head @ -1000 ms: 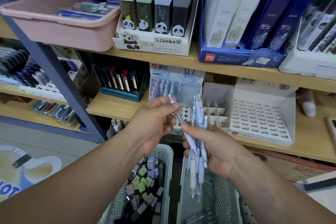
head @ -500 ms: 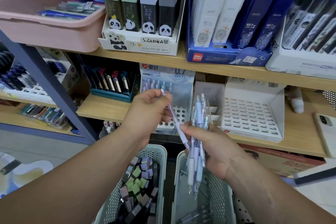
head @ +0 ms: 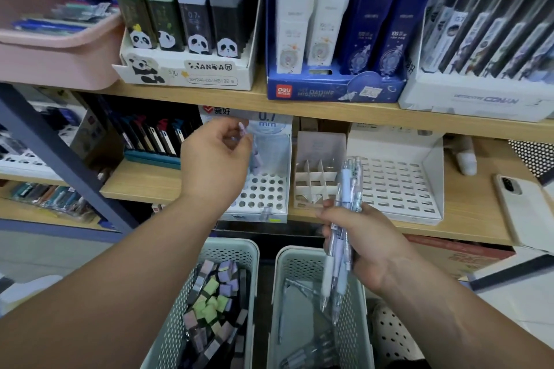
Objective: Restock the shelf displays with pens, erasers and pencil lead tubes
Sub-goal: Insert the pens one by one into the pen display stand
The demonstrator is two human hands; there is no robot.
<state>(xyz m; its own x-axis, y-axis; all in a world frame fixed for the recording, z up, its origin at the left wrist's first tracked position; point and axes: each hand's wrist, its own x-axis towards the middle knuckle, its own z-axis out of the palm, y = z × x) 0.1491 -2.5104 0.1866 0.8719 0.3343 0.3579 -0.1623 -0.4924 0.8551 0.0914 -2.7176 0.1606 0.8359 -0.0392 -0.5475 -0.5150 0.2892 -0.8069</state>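
Head view faces light wood shelf boards on a dark blue upright post, with pale floor at lower left. The upper board carries a pink bin, a panda box of pencil lead tubes, a blue Deli box and a white Conan box. On the lower board, the left hand pinches a blurred purple pen over the white perforated pen display, beside a cardboard divider box and a white slotted rack. A phone lies at far right. The right hand grips a bundle of pens above the right basket. The left basket holds erasers.
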